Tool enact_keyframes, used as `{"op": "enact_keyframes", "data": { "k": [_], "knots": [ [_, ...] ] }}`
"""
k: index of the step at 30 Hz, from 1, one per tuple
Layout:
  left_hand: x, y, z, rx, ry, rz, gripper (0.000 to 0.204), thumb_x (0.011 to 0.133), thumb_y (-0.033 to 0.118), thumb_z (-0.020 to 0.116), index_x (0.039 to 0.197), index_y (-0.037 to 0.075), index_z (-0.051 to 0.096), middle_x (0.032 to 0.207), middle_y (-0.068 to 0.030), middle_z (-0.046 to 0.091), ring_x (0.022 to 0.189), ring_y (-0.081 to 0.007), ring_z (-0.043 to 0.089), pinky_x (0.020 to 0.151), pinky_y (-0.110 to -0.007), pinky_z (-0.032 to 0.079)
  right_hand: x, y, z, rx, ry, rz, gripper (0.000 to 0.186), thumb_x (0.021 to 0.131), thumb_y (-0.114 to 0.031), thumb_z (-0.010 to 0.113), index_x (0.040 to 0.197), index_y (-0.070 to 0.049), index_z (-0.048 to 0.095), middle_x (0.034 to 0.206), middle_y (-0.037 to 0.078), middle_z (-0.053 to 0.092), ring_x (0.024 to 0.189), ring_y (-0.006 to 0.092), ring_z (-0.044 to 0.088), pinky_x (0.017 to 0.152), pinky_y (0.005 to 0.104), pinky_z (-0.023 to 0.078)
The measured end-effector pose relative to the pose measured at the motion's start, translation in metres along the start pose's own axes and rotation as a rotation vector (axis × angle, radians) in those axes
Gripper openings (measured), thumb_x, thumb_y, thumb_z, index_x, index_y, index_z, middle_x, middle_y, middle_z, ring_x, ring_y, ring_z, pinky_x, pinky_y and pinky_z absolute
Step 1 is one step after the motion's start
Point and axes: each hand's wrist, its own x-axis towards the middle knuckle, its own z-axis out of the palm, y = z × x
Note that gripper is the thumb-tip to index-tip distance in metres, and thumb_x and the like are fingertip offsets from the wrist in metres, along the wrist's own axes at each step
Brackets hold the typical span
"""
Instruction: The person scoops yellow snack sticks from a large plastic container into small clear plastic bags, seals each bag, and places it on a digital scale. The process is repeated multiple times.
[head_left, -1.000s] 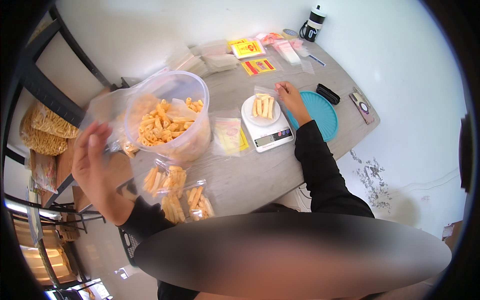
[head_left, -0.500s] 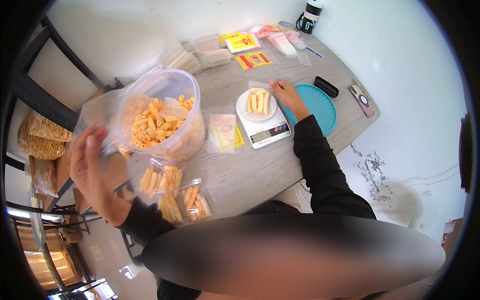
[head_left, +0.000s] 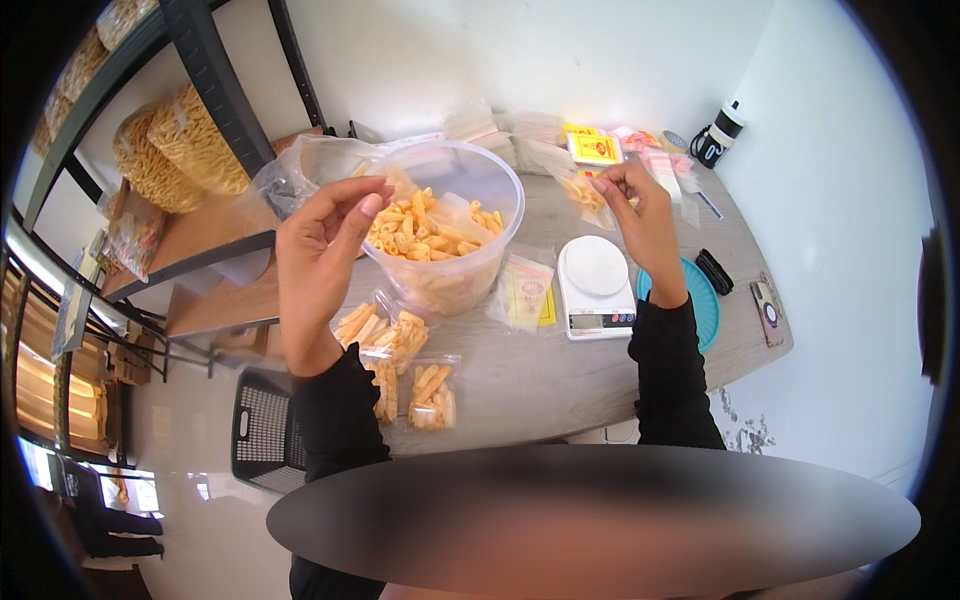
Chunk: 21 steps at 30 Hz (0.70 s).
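Snack bag (head_left: 585, 193): hung above the table (head_left: 540, 390), toward its back edge; slanted, long axis from upper left to lower right; too blurred to tell the mouth end.
Right hand (head_left: 632, 195): pinched the snack bag narrowly between thumb and fingertips.
Left hand (head_left: 322, 255): hovered by the bucket's (head_left: 495, 180) left rim, thumb and 1 finger curled to a narrow gap.
Bucket: stood near the table's left edge; round, translucent plastic, holding orange tubes.
Scale (head_left: 597, 267): stood between bucket and lid (head_left: 706, 310); white, round-topped.
Lid: lay toward the right corner, ribbed, teal, partly blocked by the right sleeve (head_left: 668, 370).
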Motion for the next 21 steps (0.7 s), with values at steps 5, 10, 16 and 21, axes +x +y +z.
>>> {"op": "enact_keyframes", "data": {
  "k": [5,10,16,21],
  "knots": [
    [-0.004,0.005,0.016,0.038,-0.065,0.042,0.023,0.096,0.007,0.07,0.116,-0.003,0.07,0.108,-0.0096,0.074,0.099,-0.0136,0.069,0.09,-0.027,0.054,0.023,-0.078,0.018,0.203,-0.076,-0.155,0.009,0.095,-0.01,0.069,0.095,-0.001,0.069,0.089,0.003,0.066,0.079,0.0117,0.056,0.072,0.0273,0.045],
    [-0.006,0.01,0.016,-0.02,-0.114,0.035,0.02,0.093,0.006,0.073,0.111,-0.003,0.071,0.098,-0.0077,0.072,0.093,-0.0131,0.069,0.088,-0.028,0.055,0.021,-0.111,0.057,0.411,-0.2,-0.177,0.01,0.093,-0.011,0.071,0.094,-0.002,0.069,0.089,0.002,0.067,0.082,0.0111,0.057,0.075,0.0265,0.045],
    [-0.004,0.006,-0.003,0.121,-0.015,0.116,0.01,0.09,0.006,0.076,0.093,-0.003,0.072,0.093,-0.0047,0.07,0.087,-0.0105,0.066,0.08,-0.025,0.053,0.013,-0.117,0.092,0.457,-0.235,-0.103,0.01,0.092,-0.011,0.074,0.094,-0.002,0.069,0.086,0.003,0.066,0.079,0.0111,0.058,0.074,0.0272,0.047],
    [0.0,0.002,-0.009,0.236,0.028,0.092,0.009,0.089,0.005,0.076,0.092,-0.002,0.072,0.092,-0.0035,0.07,0.088,-0.0094,0.066,0.079,-0.024,0.052,0.015,-0.106,0.099,0.447,-0.279,-0.171,0.011,0.091,-0.01,0.074,0.095,-0.001,0.068,0.087,0.003,0.066,0.08,0.0118,0.059,0.075,0.0274,0.047]
  ]
}}
